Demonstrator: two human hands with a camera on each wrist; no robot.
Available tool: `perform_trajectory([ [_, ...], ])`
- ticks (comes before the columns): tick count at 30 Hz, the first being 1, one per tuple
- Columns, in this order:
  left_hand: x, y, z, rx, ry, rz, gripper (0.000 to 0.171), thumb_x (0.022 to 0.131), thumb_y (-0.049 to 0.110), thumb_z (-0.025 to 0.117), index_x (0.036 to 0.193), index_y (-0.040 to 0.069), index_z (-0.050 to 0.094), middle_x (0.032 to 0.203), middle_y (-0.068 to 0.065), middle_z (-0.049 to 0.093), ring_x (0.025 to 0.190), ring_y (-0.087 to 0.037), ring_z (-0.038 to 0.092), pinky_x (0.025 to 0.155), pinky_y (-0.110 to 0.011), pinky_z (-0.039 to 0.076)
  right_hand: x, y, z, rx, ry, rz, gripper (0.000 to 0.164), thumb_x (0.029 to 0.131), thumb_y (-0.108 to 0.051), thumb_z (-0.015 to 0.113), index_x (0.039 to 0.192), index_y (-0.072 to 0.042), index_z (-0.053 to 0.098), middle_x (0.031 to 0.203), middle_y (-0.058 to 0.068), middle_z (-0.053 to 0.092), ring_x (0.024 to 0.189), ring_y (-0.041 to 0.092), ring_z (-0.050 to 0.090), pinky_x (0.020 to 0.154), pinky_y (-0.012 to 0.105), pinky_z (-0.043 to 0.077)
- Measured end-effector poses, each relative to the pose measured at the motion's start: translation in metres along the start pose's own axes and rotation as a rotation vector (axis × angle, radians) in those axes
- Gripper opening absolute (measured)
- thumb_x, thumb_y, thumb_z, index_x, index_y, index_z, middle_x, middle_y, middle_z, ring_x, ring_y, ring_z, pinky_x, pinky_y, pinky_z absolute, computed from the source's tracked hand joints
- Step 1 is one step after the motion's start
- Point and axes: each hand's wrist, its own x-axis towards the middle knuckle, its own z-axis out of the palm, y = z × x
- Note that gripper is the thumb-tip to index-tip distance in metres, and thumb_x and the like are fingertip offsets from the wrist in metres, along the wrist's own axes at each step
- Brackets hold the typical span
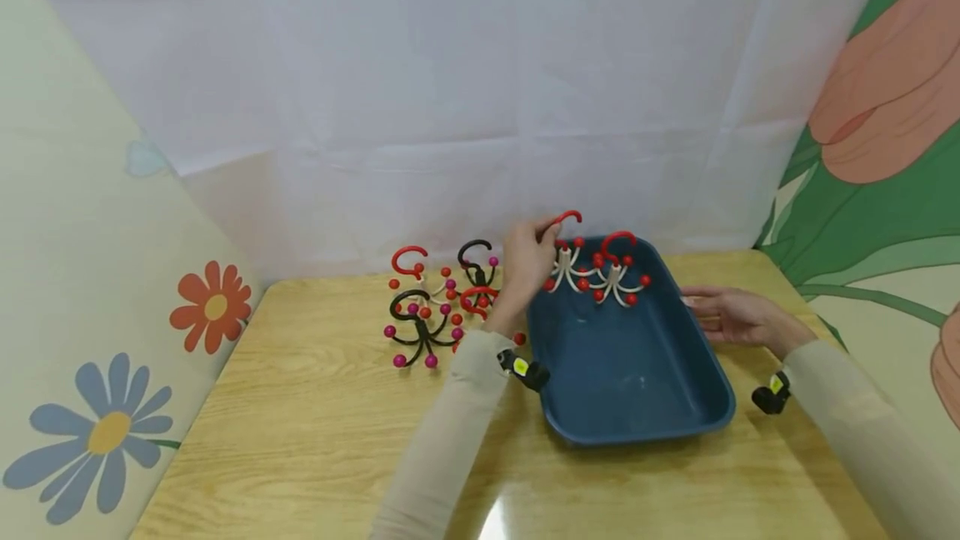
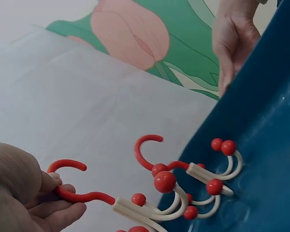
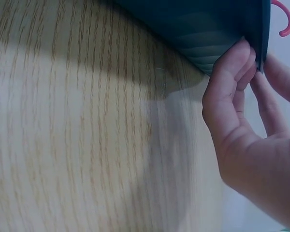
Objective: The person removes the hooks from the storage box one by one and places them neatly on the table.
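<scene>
My left hand (image 1: pixel 527 261) pinches the red hook top of a white claw hanger (image 2: pixel 130 211) with red ball tips, over the far left part of a dark blue tray (image 1: pixel 630 382). Another white hanger with a red hook (image 1: pixel 615 277) sits at the tray's far end, just right of the held one. At the tray's right side, my right hand (image 1: pixel 731 317) holds the rim. In the right wrist view its curled fingers (image 3: pixel 227 82) meet the outside of the tray wall, with the thumb on the rim's other side.
Left of the tray, several claw hangers stand grouped on the wooden table (image 1: pixel 300 423). Among them are a black one with magenta balls (image 1: pixel 422 332) and a white one with a red hook (image 1: pixel 409 261). A white sheet (image 1: pixel 405 90) hangs behind the table; flowered walls flank it.
</scene>
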Motion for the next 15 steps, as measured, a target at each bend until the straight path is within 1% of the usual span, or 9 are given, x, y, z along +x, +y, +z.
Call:
perform_trajectory([
  [3,-0.001,0.006,-0.007,-0.009,-0.011,0.011,0.026,0.106,0.016,0.063,0.125,0.004,0.077,0.105,-0.018,0.081,0.057,-0.012,0.057,0.05,-0.019,0.038,0.0,-0.001,0.0,-0.011,0.003,-0.002,0.055,0.113,-0.016,0.049,0.164,-0.016,0.029,0.115,-0.012,0.075,0.104,0.008,0.072,0.091,0.027,0.061],
  [5,-0.001,0.009,-0.012,-0.009,-0.005,0.022,0.026,0.106,0.015,0.064,0.125,0.003,0.077,0.106,-0.019,0.081,0.061,-0.008,0.056,0.053,-0.018,0.039,0.0,-0.001,0.001,-0.015,0.011,0.004,0.054,0.113,-0.016,0.049,0.163,-0.016,0.03,0.115,-0.012,0.075,0.105,0.009,0.072,0.091,0.027,0.061],
  [7,-0.002,0.013,-0.018,-0.023,-0.005,0.017,0.027,0.106,0.016,0.063,0.126,0.004,0.077,0.107,-0.019,0.081,0.059,-0.01,0.053,0.051,-0.019,0.038,0.001,-0.002,0.002,-0.017,0.023,0.009,0.053,0.113,-0.016,0.049,0.163,-0.016,0.03,0.114,-0.012,0.075,0.105,0.009,0.072,0.091,0.027,0.061],
  [8,-0.003,0.014,-0.021,-0.026,-0.001,0.014,0.027,0.106,0.016,0.064,0.126,0.004,0.077,0.107,-0.018,0.081,0.059,-0.011,0.054,0.051,-0.02,0.037,0.001,-0.002,0.002,-0.017,0.025,0.01,0.053,0.113,-0.016,0.048,0.163,-0.015,0.03,0.114,-0.012,0.075,0.105,0.009,0.072,0.091,0.027,0.061],
  [10,-0.003,0.018,-0.026,-0.024,0.01,0.008,0.027,0.106,0.017,0.065,0.126,0.006,0.077,0.106,-0.017,0.081,0.062,-0.012,0.058,0.052,-0.02,0.039,0.001,-0.003,0.003,-0.012,0.028,0.01,0.052,0.113,-0.016,0.049,0.162,-0.016,0.032,0.114,-0.011,0.075,0.104,0.009,0.072,0.091,0.028,0.061],
  [11,-0.003,0.02,-0.028,-0.022,0.011,0.01,0.027,0.106,0.017,0.065,0.126,0.006,0.077,0.106,-0.016,0.081,0.064,-0.016,0.061,0.052,-0.02,0.04,0.001,-0.003,0.003,-0.01,0.028,0.011,0.05,0.113,-0.016,0.049,0.16,-0.016,0.034,0.114,-0.011,0.075,0.104,0.009,0.072,0.091,0.028,0.061],
  [12,-0.003,0.021,-0.031,-0.01,0.017,0.011,0.026,0.106,0.019,0.065,0.126,0.007,0.078,0.106,-0.014,0.082,0.067,-0.017,0.065,0.055,-0.019,0.041,0.001,-0.003,0.004,-0.009,0.028,0.012,0.047,0.113,-0.015,0.049,0.158,-0.018,0.037,0.114,-0.011,0.075,0.104,0.009,0.072,0.091,0.027,0.061],
  [14,-0.004,0.024,-0.036,0.004,0.024,0.023,0.026,0.105,0.019,0.066,0.125,0.007,0.078,0.106,-0.013,0.082,0.08,-0.018,0.072,0.06,-0.018,0.045,0.0,-0.003,0.004,-0.003,0.028,0.015,0.038,0.112,-0.015,0.049,0.149,-0.022,0.045,0.114,-0.011,0.075,0.103,0.009,0.072,0.09,0.027,0.061],
  [15,-0.004,0.026,-0.039,0.003,0.02,0.028,0.026,0.106,0.019,0.065,0.125,0.008,0.078,0.107,-0.013,0.082,0.081,-0.021,0.073,0.059,-0.018,0.045,-0.001,-0.004,0.005,0.0,0.028,0.016,0.033,0.112,-0.015,0.05,0.144,-0.024,0.049,0.114,-0.011,0.075,0.102,0.009,0.072,0.09,0.027,0.061],
])
